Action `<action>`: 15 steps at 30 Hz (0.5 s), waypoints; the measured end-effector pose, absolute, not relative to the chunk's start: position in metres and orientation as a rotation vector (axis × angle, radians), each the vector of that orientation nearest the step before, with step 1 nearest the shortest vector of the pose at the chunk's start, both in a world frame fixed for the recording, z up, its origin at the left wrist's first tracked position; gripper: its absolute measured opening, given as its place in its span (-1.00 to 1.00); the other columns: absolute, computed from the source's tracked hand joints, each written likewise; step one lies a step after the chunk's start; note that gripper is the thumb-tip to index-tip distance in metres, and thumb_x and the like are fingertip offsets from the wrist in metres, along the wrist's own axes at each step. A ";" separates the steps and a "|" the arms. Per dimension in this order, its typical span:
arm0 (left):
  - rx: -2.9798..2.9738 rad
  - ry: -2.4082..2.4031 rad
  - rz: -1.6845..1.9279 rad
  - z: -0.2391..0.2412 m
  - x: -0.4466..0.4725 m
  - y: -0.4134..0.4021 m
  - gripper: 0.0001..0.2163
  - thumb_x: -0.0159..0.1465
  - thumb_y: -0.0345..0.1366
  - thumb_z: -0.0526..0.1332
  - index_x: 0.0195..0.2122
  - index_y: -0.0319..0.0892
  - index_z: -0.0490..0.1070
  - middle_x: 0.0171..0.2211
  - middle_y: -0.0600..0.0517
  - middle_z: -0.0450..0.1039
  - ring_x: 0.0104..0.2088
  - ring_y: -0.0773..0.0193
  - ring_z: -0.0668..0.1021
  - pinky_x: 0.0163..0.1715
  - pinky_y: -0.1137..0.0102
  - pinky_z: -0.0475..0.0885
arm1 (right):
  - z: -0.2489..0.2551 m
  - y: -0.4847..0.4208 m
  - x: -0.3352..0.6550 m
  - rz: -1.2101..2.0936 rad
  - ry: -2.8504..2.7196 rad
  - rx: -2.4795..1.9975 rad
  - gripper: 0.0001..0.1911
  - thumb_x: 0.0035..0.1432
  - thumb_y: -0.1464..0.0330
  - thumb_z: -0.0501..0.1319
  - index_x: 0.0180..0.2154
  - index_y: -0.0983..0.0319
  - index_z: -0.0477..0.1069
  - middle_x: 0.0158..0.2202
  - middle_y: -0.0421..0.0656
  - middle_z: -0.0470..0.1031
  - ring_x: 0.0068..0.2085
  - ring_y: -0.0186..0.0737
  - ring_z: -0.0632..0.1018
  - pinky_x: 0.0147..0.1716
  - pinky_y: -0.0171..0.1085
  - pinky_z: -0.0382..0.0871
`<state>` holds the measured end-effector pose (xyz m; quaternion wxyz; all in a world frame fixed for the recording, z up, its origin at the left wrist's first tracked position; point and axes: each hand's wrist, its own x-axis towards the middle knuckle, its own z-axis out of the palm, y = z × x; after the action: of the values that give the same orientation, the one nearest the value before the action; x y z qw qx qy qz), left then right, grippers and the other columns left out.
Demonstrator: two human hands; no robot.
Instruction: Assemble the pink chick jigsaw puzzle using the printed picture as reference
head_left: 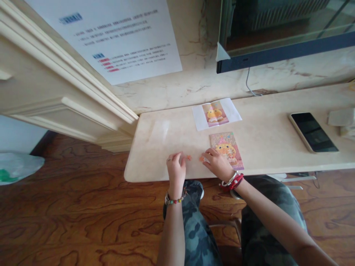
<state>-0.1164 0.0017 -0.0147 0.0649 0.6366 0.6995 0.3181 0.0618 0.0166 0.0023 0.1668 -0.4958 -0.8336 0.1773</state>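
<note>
A small jigsaw puzzle (222, 140) with a yellow cartoon figure on a pink and tan ground lies on the shelf. My right hand (217, 162) covers its lower left part, with fingers pinched at a small orange puzzle piece (201, 159) just off the puzzle's left side. To the left, my left hand (176, 170) is closed, its fingertips together on the shelf. What they hold, if anything, is hidden. Another orange piece (189, 157) lies between the two hands, close to the left fingertips.
Behind the puzzle is a creased paper sheet (233, 110) printed with the same yellow figure. A phone-like device (313, 132) lies farther right on the cream shelf (155, 147). A dark-framed screen (277, 55) hangs above. A sheet of text (124, 44) is on the wall.
</note>
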 end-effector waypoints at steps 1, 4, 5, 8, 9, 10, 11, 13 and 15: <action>1.943 2.098 0.937 -0.015 -0.116 0.001 -0.84 0.12 -0.33 0.11 -0.29 -0.22 0.39 -0.36 -0.09 0.36 -0.30 0.17 0.41 -0.25 0.22 0.34 | 0.001 0.018 0.058 0.498 -2.385 -1.427 -0.84 0.08 0.39 0.08 -0.28 0.24 0.38 -0.26 -0.07 0.33 -0.23 -0.24 0.40 -0.26 -0.28 0.31; 1.987 2.050 0.897 -0.013 -0.110 0.000 -0.87 0.11 -0.31 0.14 -0.33 -0.19 0.38 -0.37 -0.07 0.36 -0.32 0.18 0.41 -0.25 0.23 0.33 | -0.001 0.023 0.055 0.519 -2.402 -1.421 -0.87 0.09 0.40 0.08 -0.33 0.25 0.37 -0.29 -0.07 0.33 -0.26 -0.26 0.39 -0.25 -0.28 0.30; 1.989 2.042 0.883 -0.012 -0.108 0.000 -0.89 0.11 -0.32 0.14 -0.35 -0.19 0.38 -0.38 -0.06 0.36 -0.32 0.19 0.41 -0.25 0.23 0.33 | -0.001 0.024 0.055 0.535 -2.399 -1.412 -0.88 0.08 0.40 0.09 -0.33 0.26 0.37 -0.29 -0.07 0.33 -0.27 -0.27 0.40 -0.25 -0.29 0.30; 1.982 2.020 0.862 -0.009 -0.105 0.000 -0.95 0.10 -0.37 0.15 -0.41 -0.20 0.35 -0.40 -0.05 0.36 -0.32 0.20 0.41 -0.26 0.26 0.33 | 0.000 0.024 0.057 0.571 -2.362 -1.400 -0.91 0.05 0.43 0.11 -0.34 0.28 0.35 -0.33 -0.08 0.37 -0.29 -0.28 0.41 -0.27 -0.31 0.29; 1.976 2.000 0.863 -0.009 -0.104 0.000 -0.96 0.09 -0.39 0.15 -0.41 -0.20 0.33 -0.41 -0.05 0.36 -0.32 0.20 0.41 -0.27 0.27 0.33 | 0.000 0.023 0.058 0.585 -2.342 -1.399 -0.92 0.05 0.44 0.12 -0.36 0.28 0.35 -0.36 -0.10 0.38 -0.31 -0.29 0.41 -0.30 -0.32 0.29; 1.967 1.972 0.864 -0.008 -0.103 0.000 -0.96 0.09 -0.42 0.14 -0.41 -0.21 0.32 -0.41 -0.04 0.37 -0.33 0.22 0.42 -0.28 0.29 0.34 | 0.001 0.022 0.060 0.607 -2.319 -1.394 -0.93 0.04 0.44 0.12 -0.38 0.28 0.35 -0.40 -0.12 0.40 -0.35 -0.30 0.42 -0.33 -0.33 0.29; 1.954 1.943 0.862 -0.008 -0.102 0.000 -0.95 0.09 -0.45 0.13 -0.41 -0.20 0.30 -0.42 -0.02 0.37 -0.34 0.23 0.42 -0.29 0.31 0.34 | 0.002 0.021 0.063 0.638 -2.287 -1.384 -0.94 0.04 0.43 0.12 -0.39 0.27 0.35 -0.44 -0.14 0.41 -0.38 -0.31 0.42 -0.37 -0.35 0.29; 1.921 1.889 0.853 -0.007 -0.100 0.000 -0.92 0.09 -0.49 0.11 -0.41 -0.19 0.29 -0.45 0.01 0.38 -0.38 0.26 0.43 -0.33 0.35 0.34 | 0.004 0.022 0.073 0.693 -2.191 -1.364 -0.92 0.04 0.42 0.12 -0.39 0.25 0.37 -0.48 -0.18 0.43 -0.43 -0.34 0.43 -0.41 -0.37 0.28; 1.886 1.839 0.864 -0.005 -0.094 0.000 -0.91 0.10 -0.50 0.09 -0.42 -0.18 0.28 -0.46 0.03 0.39 -0.40 0.29 0.44 -0.35 0.38 0.34 | 0.008 0.024 0.090 0.697 -2.063 -1.384 -0.89 0.03 0.41 0.12 -0.35 0.23 0.39 -0.44 -0.19 0.47 -0.43 -0.36 0.45 -0.40 -0.38 0.28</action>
<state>-0.0945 0.0004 -0.0049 0.1837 0.6687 0.6521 0.3065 0.0903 0.0240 0.0075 0.2769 -0.5155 -0.7683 0.2594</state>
